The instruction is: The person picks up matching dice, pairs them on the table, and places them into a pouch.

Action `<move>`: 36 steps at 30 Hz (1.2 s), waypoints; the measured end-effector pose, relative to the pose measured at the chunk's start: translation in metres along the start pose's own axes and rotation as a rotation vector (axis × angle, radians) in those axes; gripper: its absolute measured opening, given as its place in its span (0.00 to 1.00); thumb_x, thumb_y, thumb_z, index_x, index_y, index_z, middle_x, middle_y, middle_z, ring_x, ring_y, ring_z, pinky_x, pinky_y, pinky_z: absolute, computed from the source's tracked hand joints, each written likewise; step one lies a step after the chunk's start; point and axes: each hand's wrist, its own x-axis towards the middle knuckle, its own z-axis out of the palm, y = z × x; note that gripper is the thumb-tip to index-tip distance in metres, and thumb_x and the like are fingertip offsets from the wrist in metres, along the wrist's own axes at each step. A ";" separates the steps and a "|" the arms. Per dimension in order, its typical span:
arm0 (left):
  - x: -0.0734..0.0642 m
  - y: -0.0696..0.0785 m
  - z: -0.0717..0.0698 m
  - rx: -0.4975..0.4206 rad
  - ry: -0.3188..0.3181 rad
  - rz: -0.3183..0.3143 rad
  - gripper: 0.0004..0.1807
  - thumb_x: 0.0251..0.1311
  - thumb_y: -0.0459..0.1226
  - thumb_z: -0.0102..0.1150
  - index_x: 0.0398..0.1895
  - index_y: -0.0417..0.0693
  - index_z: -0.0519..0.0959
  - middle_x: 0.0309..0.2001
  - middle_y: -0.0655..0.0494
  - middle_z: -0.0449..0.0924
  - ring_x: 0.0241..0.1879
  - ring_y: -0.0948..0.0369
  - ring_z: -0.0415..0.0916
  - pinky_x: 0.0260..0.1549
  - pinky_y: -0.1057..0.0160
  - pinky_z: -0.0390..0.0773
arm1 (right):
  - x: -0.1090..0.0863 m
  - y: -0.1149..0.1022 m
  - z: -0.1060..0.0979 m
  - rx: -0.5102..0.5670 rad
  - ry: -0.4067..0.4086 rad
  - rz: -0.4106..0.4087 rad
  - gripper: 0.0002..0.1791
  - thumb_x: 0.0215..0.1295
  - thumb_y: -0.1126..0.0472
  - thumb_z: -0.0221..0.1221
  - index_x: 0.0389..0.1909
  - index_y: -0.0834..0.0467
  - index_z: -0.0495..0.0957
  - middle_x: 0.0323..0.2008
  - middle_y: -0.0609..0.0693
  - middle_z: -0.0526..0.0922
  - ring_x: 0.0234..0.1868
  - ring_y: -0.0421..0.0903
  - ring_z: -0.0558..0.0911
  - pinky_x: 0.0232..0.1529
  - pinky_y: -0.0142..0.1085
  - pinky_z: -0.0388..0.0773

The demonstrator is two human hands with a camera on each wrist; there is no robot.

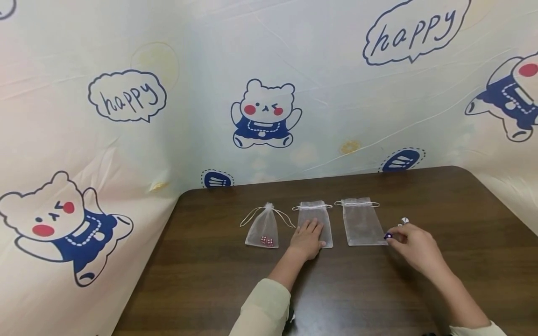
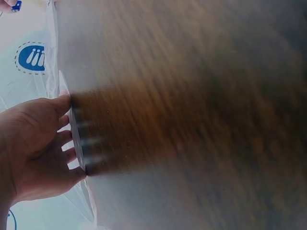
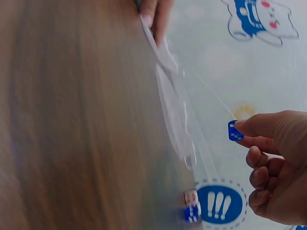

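My left hand (image 1: pixel 308 239) lies with extended fingers on the middle mesh drawstring pouch (image 1: pixel 327 235), covering much of it. Between thumb and forefinger my right hand (image 1: pixel 418 247) pinches a blue die (image 3: pixel 235 131) with white pips, beside the lower right corner of the right mesh pouch (image 1: pixel 362 224). That pouch lies flat, its drawstring at the far end. Just beyond the right hand are a white die (image 1: pixel 405 220) and another blue die (image 3: pixel 192 214) on the table. In the left mesh pouch (image 1: pixel 257 231), gathered at its neck, are two red dice (image 1: pixel 266 241).
All three pouches lie in a row on a brown wooden table (image 1: pixel 210 280). A pale printed cloth (image 1: pixel 193 140) with bears and lettering hangs behind the table and along its sides.
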 end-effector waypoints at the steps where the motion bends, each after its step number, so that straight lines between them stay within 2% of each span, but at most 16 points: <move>1: 0.000 0.000 0.000 -0.001 0.000 0.001 0.30 0.66 0.50 0.44 0.70 0.54 0.56 0.71 0.55 0.50 0.69 0.56 0.46 0.64 0.54 0.51 | -0.001 -0.003 0.002 0.007 -0.011 -0.012 0.05 0.50 0.66 0.66 0.29 0.60 0.83 0.22 0.44 0.71 0.24 0.43 0.70 0.24 0.38 0.64; 9: 0.001 -0.001 0.001 -0.014 0.008 0.001 0.30 0.66 0.49 0.45 0.69 0.53 0.58 0.70 0.55 0.51 0.69 0.55 0.46 0.63 0.54 0.52 | -0.009 -0.024 0.023 0.013 -0.135 -0.110 0.06 0.47 0.64 0.67 0.28 0.55 0.82 0.20 0.38 0.67 0.22 0.35 0.66 0.22 0.32 0.63; 16: 0.000 0.000 0.001 -0.021 0.010 -0.003 0.30 0.65 0.49 0.46 0.69 0.54 0.58 0.70 0.55 0.51 0.69 0.56 0.46 0.63 0.54 0.52 | -0.016 -0.035 0.035 0.034 -0.299 -0.141 0.05 0.48 0.63 0.67 0.26 0.52 0.81 0.20 0.37 0.65 0.23 0.34 0.65 0.23 0.31 0.63; 20: 0.001 0.000 0.001 -0.020 0.011 -0.005 0.30 0.65 0.49 0.46 0.69 0.54 0.58 0.70 0.55 0.51 0.69 0.56 0.46 0.63 0.54 0.52 | -0.018 -0.037 0.038 0.026 -0.362 -0.164 0.06 0.48 0.62 0.67 0.25 0.51 0.79 0.19 0.37 0.63 0.23 0.33 0.64 0.23 0.31 0.62; 29: 0.002 -0.001 0.002 -0.018 0.007 -0.012 0.30 0.66 0.49 0.46 0.70 0.54 0.57 0.70 0.56 0.51 0.69 0.56 0.45 0.64 0.55 0.51 | -0.022 -0.040 0.041 0.018 -0.415 -0.180 0.07 0.47 0.62 0.67 0.24 0.50 0.78 0.18 0.37 0.63 0.23 0.35 0.64 0.23 0.31 0.61; 36: 0.001 -0.003 0.002 -0.029 0.008 -0.014 0.30 0.66 0.49 0.46 0.70 0.54 0.57 0.70 0.56 0.51 0.69 0.56 0.46 0.64 0.54 0.51 | -0.023 -0.041 0.040 0.015 -0.422 -0.184 0.08 0.47 0.61 0.68 0.24 0.50 0.77 0.18 0.37 0.63 0.23 0.34 0.63 0.22 0.31 0.61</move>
